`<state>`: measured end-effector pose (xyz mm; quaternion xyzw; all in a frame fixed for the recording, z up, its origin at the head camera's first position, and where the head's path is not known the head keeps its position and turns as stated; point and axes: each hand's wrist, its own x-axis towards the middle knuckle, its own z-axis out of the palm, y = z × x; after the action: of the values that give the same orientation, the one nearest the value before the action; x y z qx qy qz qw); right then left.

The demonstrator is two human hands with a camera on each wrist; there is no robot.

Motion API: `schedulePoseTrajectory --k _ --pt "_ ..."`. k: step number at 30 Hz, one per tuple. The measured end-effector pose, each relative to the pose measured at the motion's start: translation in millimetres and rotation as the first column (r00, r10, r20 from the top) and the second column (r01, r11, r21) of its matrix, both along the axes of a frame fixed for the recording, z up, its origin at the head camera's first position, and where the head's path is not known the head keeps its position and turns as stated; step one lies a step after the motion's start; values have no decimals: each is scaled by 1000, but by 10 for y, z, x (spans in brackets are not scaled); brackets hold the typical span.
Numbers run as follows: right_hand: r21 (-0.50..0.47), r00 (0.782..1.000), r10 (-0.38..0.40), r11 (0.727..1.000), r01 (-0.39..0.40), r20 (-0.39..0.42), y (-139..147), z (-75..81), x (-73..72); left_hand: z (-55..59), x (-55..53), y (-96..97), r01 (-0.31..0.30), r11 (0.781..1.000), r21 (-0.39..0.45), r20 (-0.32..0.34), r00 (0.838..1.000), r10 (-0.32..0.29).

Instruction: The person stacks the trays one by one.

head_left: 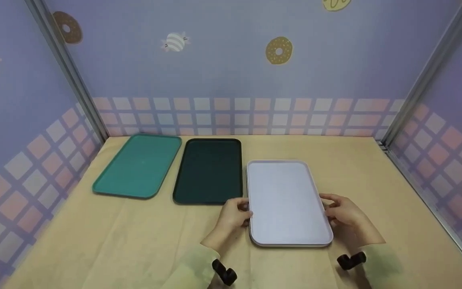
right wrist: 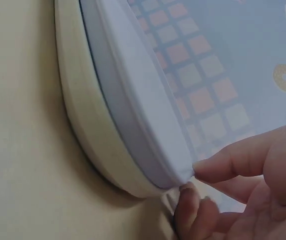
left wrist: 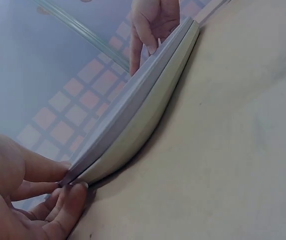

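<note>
A pale lavender tray (head_left: 287, 200) lies on top of a cream tray (left wrist: 147, 120), their edges nearly flush. My left hand (head_left: 234, 214) pinches the lavender tray's left edge. In the left wrist view, that hand (left wrist: 28, 192) has one fingertip at the upper tray's edge and another against the cream tray's rim. Across from it, my right hand (head_left: 345, 210) holds the right edge. The right wrist view shows the right hand (right wrist: 247, 180) with a fingertip on the lavender rim (right wrist: 147, 100) and curled fingers below it. Fingertips under the trays are partly hidden.
Left of the stack lies a dark green tray (head_left: 210, 170), with its near right corner close to my left hand. Farther left is a teal tray (head_left: 140, 164). Both rest on the cream tabletop (head_left: 134, 241). Patterned panels (head_left: 231, 72) enclose the back and sides.
</note>
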<state>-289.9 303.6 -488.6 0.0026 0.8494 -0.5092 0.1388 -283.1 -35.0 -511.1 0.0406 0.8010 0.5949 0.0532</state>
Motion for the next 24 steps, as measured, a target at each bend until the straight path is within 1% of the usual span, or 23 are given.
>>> schedulePoseTrajectory --k 3,7,9,12,15,24 --pt "45 1000 16 999 -15 -10 -6 30 13 10 -7 -10 10 999 -45 -18 1000 -11" --pt "71 1000 19 997 -18 -17 -27 55 21 34 -2 -13 25 995 -98 -67 997 -31" --pt "74 1000 16 997 -14 -18 -31 51 23 46 7 -10 38 993 -111 -78 996 -47" --pt "73 1000 6 997 -4 -17 -29 39 26 63 24 -7 51 991 -127 -73 995 -61" --pt "67 1000 -3 998 4 -15 -24 25 31 66 34 -3 51 990 -133 -55 997 -59" --pt "48 1000 -7 999 7 -5 22 -13 13 81 30 -3 58 987 -147 -38 997 -64"
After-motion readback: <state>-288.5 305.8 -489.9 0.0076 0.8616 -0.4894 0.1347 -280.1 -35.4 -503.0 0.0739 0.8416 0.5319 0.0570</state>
